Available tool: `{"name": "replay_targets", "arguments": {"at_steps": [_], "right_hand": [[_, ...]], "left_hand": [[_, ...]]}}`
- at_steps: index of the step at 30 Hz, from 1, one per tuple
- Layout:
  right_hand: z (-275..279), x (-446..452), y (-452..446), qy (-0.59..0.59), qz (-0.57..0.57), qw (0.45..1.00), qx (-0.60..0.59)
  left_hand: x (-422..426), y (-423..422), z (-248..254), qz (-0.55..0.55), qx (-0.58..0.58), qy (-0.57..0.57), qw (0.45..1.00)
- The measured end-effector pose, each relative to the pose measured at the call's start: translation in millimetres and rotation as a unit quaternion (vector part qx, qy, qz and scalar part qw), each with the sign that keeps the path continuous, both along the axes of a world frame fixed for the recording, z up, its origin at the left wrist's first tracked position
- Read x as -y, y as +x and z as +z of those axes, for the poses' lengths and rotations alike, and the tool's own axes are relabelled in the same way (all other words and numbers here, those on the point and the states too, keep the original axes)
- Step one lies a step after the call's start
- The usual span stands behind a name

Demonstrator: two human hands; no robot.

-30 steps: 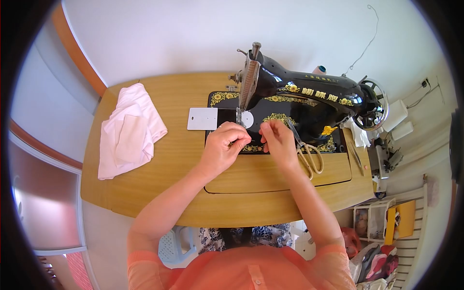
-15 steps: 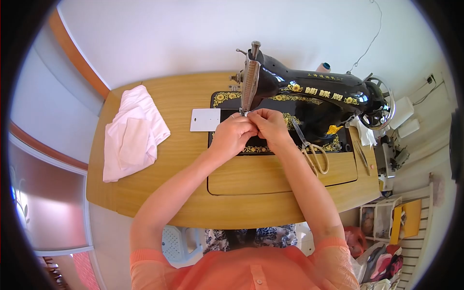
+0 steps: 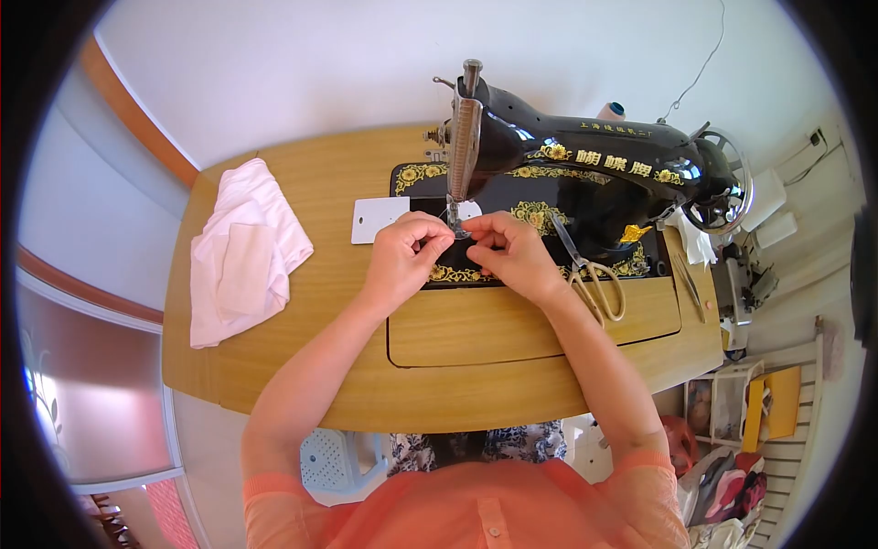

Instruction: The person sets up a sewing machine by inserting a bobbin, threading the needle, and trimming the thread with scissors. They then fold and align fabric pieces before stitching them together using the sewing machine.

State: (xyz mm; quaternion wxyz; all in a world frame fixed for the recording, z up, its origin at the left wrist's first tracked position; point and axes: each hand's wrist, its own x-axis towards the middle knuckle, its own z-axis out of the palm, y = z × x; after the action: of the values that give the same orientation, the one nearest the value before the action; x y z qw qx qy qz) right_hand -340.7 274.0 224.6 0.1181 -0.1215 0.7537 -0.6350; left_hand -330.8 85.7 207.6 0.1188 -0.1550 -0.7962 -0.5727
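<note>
Working fingertips right at the needle end of the black sewing machine [image 3: 594, 156], so that's where I'd look for trouble. Left hand [image 3: 428, 243]: narrow, thumb and finger drawn close just in front of the presser foot [image 3: 455, 218]. Right hand [image 3: 476, 247]: narrow too, fingers curled, index tip beside the foot. Can't tell if either hand actually pinches something thin like thread — too fine to resolve, and the contact with the foot is unclear.

Main risk: machine turning over with fingers there. If the handwheel [image 3: 722, 188] gets bumped, the needle bar could drop onto a fingertip. Both hands are well away from the wheel, so my guess is a knock from elsewhere would be the cause.

Second: scissors [image 3: 599, 288] lie tilted, blades on the machine bed, handles toward the tabletop [image 3: 439, 398], close by the right wrist. A sideways swing could catch the handles and shift the blades.

Third: white plate [image 3: 375, 220] juts past the bed's left edge, near the left hand; a stray knuckle could nudge it.

Pink cloth [image 3: 242, 265] is folded at far left, well apart — low risk.
</note>
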Motion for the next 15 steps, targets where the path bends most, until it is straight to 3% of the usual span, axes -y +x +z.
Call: {"name": "replay_targets", "arguments": {"at_steps": [5,15], "right_hand": [[-16.4,8.8,-0.3,0.018,-0.042,0.989,-0.142],[-15.3,21.3,3.8,0.037,-0.111,0.977,-0.177]], "left_hand": [[-0.4,-0.5,-1.7,0.006,-0.007,-0.015,1.0],[-2.5,-2.7,-2.5,0.004,-0.016,-0.021,1.0]]}}
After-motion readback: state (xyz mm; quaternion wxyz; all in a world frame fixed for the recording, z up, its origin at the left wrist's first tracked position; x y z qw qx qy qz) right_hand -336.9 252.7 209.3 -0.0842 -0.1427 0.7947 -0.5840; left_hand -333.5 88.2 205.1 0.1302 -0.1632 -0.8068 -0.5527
